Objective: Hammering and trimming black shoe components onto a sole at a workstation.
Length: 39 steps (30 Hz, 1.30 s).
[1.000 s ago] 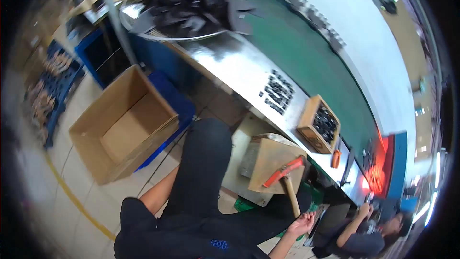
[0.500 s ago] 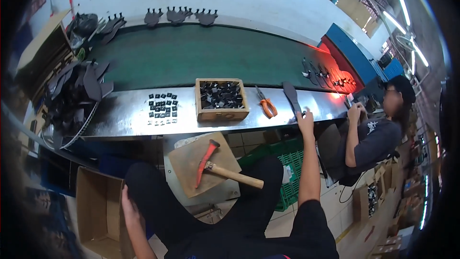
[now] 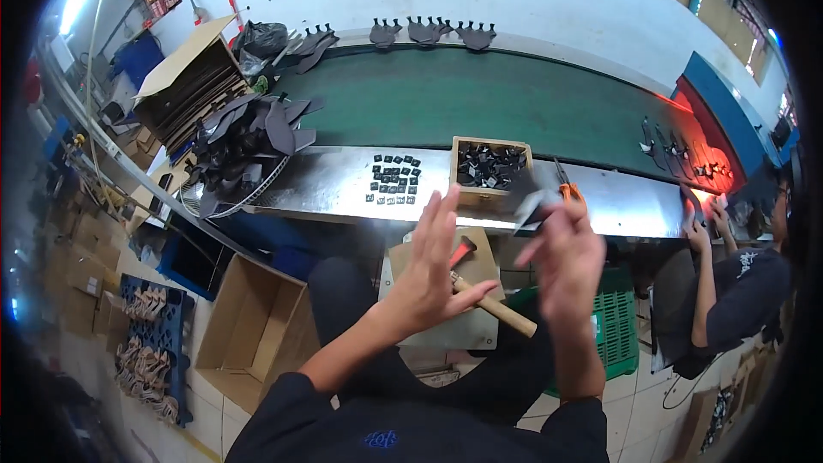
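Observation:
My left hand (image 3: 426, 267) is raised over my lap, its fingers stretched out with nothing in them. My right hand (image 3: 570, 261) is blurred, with its fingers closed on a small black-and-white piece (image 3: 533, 208) smeared by motion. Just behind that piece stands a wooden box (image 3: 480, 197) of small black parts. Orange-handled pliers (image 3: 573, 193) lie on the metal bench edge, partly covered by my right hand. Below my hands, a hammer with a wooden handle (image 3: 507, 315) and red head rests on a board (image 3: 480, 270).
Rows of small black pieces (image 3: 394, 178) lie left of the box. A basket of dark soles (image 3: 257, 133) stands at the bench's left end, by the green conveyor belt (image 3: 480, 86). An open carton (image 3: 257, 326) is on the floor left. A co-worker (image 3: 746, 287) sits at right.
My view has turned left. My right hand has left the dark sole and come back in front of the box with a small piece. My left hand has risen from beside the carton, fingers extended.

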Tool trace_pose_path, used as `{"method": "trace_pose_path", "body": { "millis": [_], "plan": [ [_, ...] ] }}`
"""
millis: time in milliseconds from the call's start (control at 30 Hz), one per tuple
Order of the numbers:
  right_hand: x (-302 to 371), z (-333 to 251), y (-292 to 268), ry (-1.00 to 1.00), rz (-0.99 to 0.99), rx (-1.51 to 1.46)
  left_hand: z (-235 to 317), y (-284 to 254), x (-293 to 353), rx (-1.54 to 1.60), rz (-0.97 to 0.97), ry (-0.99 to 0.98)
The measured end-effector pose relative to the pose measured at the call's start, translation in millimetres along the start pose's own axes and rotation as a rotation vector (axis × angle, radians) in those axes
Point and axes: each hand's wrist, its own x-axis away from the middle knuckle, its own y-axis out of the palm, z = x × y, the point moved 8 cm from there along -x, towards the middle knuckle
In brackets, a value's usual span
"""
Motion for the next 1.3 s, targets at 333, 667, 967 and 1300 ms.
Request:
{"method": "trace_pose_path", "body": {
  "millis": [333, 667, 967, 1300],
  "plan": [
    [66.2, 94.4, 0.7, -0.066, -0.506, 1.511, 15.0, -108.8, 10.8, 0.143, 0.023, -0.169],
    [83.8, 124.6, -45.2, 0.046, -0.34, 1.29, -41.2, -28.6, 27.8, 0.648, 0.227, -0.673],
    [113.1, 111.2, -152.3, 0.249, 0.239, 0.544, -110.9, 66.7, 72.3, -0.053, -0.235, -0.569],
    [172.5, 143.2, -220.4, 0.222, 0.699, -0.414, -105.7, 106.5, -10.8, -0.06, -0.245, -0.265]
  ]
}}
